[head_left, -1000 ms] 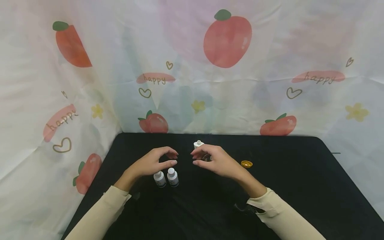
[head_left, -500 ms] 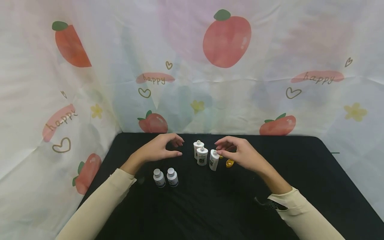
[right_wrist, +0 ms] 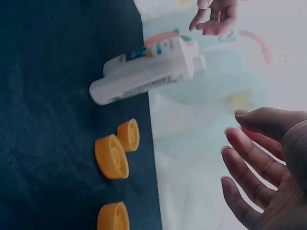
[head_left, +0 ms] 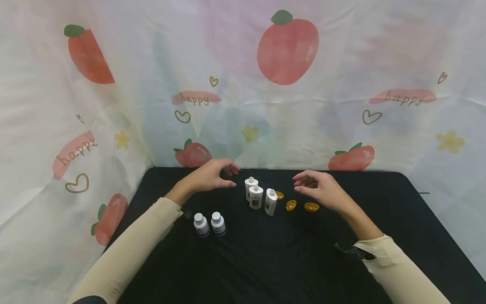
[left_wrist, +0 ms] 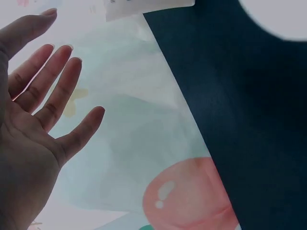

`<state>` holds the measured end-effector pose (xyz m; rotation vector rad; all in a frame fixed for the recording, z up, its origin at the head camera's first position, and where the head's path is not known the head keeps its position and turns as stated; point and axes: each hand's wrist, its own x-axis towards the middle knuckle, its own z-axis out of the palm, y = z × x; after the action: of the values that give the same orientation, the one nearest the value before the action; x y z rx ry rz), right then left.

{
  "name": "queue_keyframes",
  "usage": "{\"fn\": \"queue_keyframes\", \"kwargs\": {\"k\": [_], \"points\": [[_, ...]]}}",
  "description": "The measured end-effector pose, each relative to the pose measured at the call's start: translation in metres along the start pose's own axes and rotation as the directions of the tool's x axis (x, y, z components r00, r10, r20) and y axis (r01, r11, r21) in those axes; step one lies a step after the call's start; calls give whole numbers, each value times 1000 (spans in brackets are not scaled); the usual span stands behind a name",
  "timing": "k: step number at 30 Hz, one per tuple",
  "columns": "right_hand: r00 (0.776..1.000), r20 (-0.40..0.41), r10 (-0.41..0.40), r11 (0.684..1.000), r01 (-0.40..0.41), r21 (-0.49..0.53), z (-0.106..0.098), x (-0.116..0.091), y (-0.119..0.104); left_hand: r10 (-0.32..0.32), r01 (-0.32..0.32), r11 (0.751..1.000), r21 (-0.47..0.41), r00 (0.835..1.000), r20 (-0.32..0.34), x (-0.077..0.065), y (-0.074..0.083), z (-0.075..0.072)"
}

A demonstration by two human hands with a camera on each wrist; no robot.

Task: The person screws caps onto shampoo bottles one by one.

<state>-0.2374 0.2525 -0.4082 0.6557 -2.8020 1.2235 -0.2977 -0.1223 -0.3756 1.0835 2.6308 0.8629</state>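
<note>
Three white flat bottles stand upright without caps in the head view: a rear bottle (head_left: 249,182), a front bottle (head_left: 255,198) and a slightly tilted-looking right bottle (head_left: 271,203). My left hand (head_left: 212,175) hovers left of them, fingers loosely bent and holding nothing; its spread fingers show in the left wrist view. Right of the bottles, my right hand (head_left: 322,190) hangs above the table with relaxed fingers and nothing in them. Below and beside it lie three yellow-orange caps, a left cap (head_left: 279,195), a middle cap (head_left: 291,205) and a right cap (head_left: 311,207).
Two small white bottles with white lids, a left one (head_left: 201,226) and a right one (head_left: 218,224), stand nearer the front left. A black cloth covers the table (head_left: 258,261). A fruit-printed curtain (head_left: 235,84) hangs behind and on the left.
My hands have moved apart: the left went forward, the right went to the right. The white bottles and caps they covered now show. Bottles and caps keep their places.
</note>
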Motion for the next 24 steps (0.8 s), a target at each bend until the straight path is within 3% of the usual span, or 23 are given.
{"fn": "queue_keyframes", "kwargs": {"k": [8,15,24], "points": [[1000,9,24,1000,-24,6,-2,-3,17,-19,19,1000,2,1000,23,15,-8,4],[999,28,27,1000,-27,8,-2,-7,32,2,-2,1000,-5,996,90,30,-13,10],[998,53,35,999,-35,-6,-1,-13,48,1,-12,998,68,987,162,44,-11,19]]}}
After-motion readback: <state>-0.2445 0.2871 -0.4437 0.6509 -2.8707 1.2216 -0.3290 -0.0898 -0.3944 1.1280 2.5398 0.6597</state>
